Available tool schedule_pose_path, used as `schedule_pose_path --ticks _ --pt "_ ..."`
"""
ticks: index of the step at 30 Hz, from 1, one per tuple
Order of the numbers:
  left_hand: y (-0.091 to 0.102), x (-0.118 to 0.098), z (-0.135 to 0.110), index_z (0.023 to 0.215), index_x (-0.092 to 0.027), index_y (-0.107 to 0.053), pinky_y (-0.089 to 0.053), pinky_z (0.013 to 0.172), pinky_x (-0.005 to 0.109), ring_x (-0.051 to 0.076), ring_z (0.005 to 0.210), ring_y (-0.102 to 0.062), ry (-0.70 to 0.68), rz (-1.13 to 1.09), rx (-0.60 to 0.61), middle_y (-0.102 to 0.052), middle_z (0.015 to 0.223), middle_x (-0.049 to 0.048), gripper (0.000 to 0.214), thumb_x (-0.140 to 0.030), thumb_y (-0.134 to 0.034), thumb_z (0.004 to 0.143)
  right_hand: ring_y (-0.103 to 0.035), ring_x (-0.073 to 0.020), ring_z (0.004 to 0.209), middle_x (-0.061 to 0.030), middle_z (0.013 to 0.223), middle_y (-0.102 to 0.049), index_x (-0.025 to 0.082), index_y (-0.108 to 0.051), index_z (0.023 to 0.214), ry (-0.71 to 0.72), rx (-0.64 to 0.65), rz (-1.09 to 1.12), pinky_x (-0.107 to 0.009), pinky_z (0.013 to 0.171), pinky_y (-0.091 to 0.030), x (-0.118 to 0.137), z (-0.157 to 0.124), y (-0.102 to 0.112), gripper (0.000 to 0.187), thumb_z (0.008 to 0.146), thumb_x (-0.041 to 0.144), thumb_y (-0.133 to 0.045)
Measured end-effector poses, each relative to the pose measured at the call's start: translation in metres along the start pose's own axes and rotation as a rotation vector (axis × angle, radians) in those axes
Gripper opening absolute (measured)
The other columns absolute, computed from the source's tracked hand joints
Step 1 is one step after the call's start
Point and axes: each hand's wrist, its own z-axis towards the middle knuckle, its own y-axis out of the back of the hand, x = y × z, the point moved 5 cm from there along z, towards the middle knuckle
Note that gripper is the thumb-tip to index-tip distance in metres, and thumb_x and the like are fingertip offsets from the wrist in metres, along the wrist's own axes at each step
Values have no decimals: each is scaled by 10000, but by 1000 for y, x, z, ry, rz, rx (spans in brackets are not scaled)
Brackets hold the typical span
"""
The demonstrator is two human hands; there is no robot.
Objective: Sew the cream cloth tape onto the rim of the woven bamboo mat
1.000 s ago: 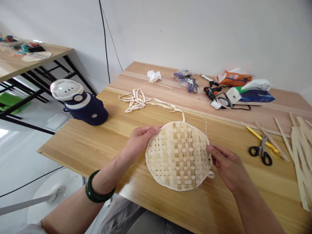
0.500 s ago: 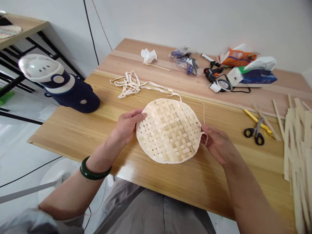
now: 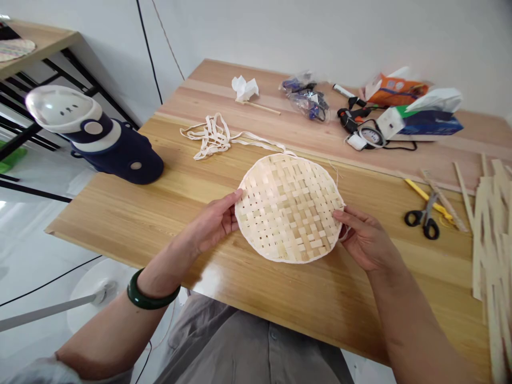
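Observation:
A round woven bamboo mat (image 3: pixel 288 207) with a white tape edge is held just above the wooden table (image 3: pixel 168 213). My left hand (image 3: pixel 214 224) grips its left rim, thumb on top and fingers underneath. My right hand (image 3: pixel 365 239) holds the right rim, where a small white tape loop sticks out. A long white tape runs from the mat's far edge to a tangled pile of tape (image 3: pixel 212 138) on the table. A green bangle (image 3: pixel 149 294) sits on my left wrist.
A navy and white bottle (image 3: pixel 96 140) lies at the left. Black-handled scissors (image 3: pixel 423 217) and a yellow tool lie at the right, beside a stack of bamboo strips (image 3: pixel 490 234). At the back are a glue gun (image 3: pixel 350 116), tissue packs, a plastic bag and crumpled paper.
The mat has turned in my hands and shifted slightly right and farther from me. My left hand slid along the rim; the view moved a little.

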Motion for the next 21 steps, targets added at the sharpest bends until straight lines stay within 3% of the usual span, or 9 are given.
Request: schedule_pose_path --ticks 7,12,14,17,19,21 --pt "-11 17 -7 973 -106 -757 -574 873 292 199 897 -738 31 49 229 -779 1011 125 198 -214 -728 811 -652 -190 765 -17 861 -741 232 -745 796 -2 -70 92 -307 655 -510 2 6 6 181 636 310 -782" --pt "-15 11 -2 965 -112 -758 -543 932 311 215 970 -726 -71 65 207 -771 1057 120 204 -169 -750 769 -661 -203 784 -17 883 -749 243 -756 863 128 -57 17 -323 675 -524 17 -1 5 211 669 320 -789" --pt "-16 2 -2 961 -123 -751 -524 970 316 224 1034 -707 -112 30 182 -766 1078 113 207 -190 -759 766 -676 -232 885 -16 945 -756 268 -761 926 297 -84 -35 -370 789 -539 34 -15 1 198 735 321 -770" --pt "-17 -15 -7 949 -164 -736 -525 975 346 269 1136 -664 -155 -66 153 -768 1072 94 264 -370 -751 784 -657 -282 1069 -16 1024 -758 314 -761 982 706 -102 -190 -470 989 -486 66 -45 -11 164 853 272 -667" --pt "-20 -22 -11 972 -167 -728 -537 958 394 328 1181 -635 -106 -103 196 -771 1049 113 434 -554 -697 781 -612 -288 1184 4 1099 -747 356 -747 1045 958 16 -390 -528 1096 -398 77 -62 -26 288 879 175 -596" --pt "-23 -26 -15 1031 -139 -717 -541 949 440 380 1190 -621 -25 -124 264 -768 1043 149 583 -649 -657 756 -554 -277 1271 32 1199 -712 384 -739 1062 1119 112 -615 -561 1157 -314 74 -68 -39 394 855 102 -558"
